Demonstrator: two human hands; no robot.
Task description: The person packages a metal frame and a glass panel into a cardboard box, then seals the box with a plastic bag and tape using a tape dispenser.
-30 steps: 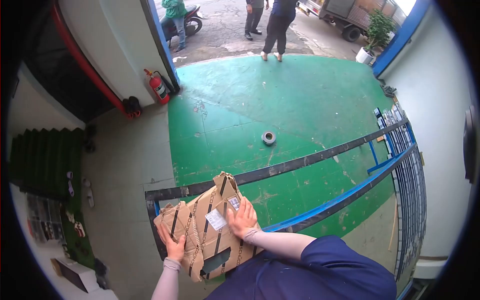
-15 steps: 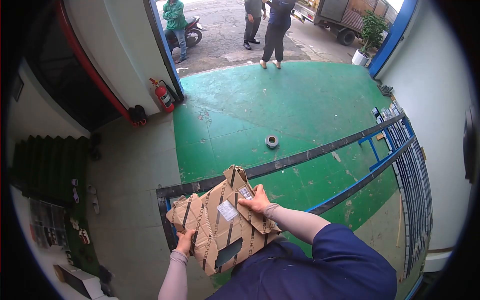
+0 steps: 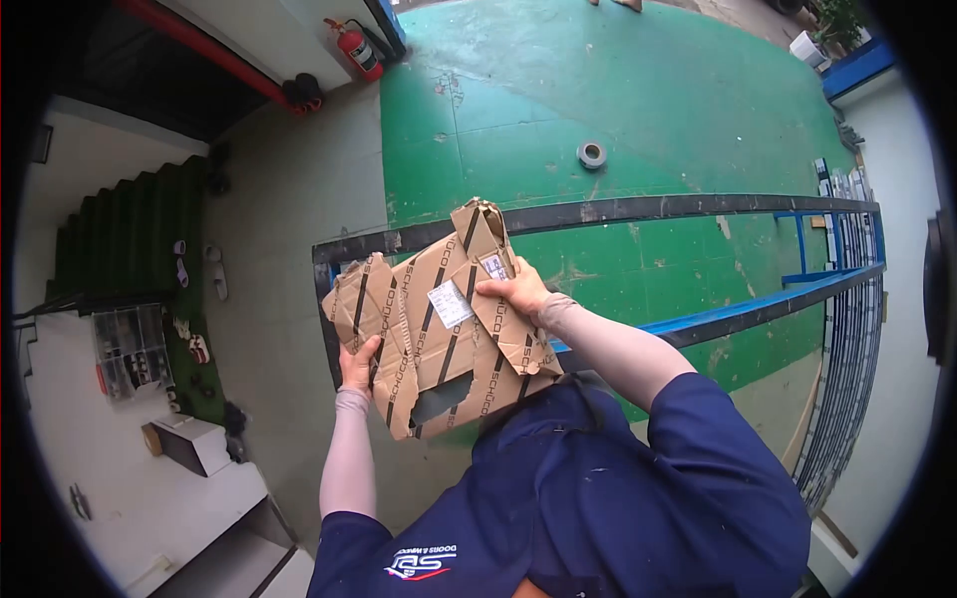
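Observation:
A torn brown cardboard box (image 3: 429, 344) printed with SCHÜCO stripes is held in front of my body, over the corner of a dark-edged metal frame. A white label (image 3: 451, 304) sits near its middle, and a ragged hole at its lower edge shows something dark inside. My left hand (image 3: 359, 364) grips the lower left side, thumb on the face. On the right side, my right hand (image 3: 518, 291) clasps the folded flap beside a second, smaller label. The fingers behind the cardboard are hidden on both hands.
The long metal frame (image 3: 618, 206) stretches right toward stacked long profiles (image 3: 847, 299) by the wall. A tape roll (image 3: 591, 155) lies on the green floor beyond. A fire extinguisher (image 3: 357, 50) stands at the upper left; slippers (image 3: 215, 271) and a compartment case (image 3: 132, 349) are at left.
My view has tilted downward, so the box, frame and tape roll appear higher and the people outside are mostly out of sight. Both hands keep their grip on the box.

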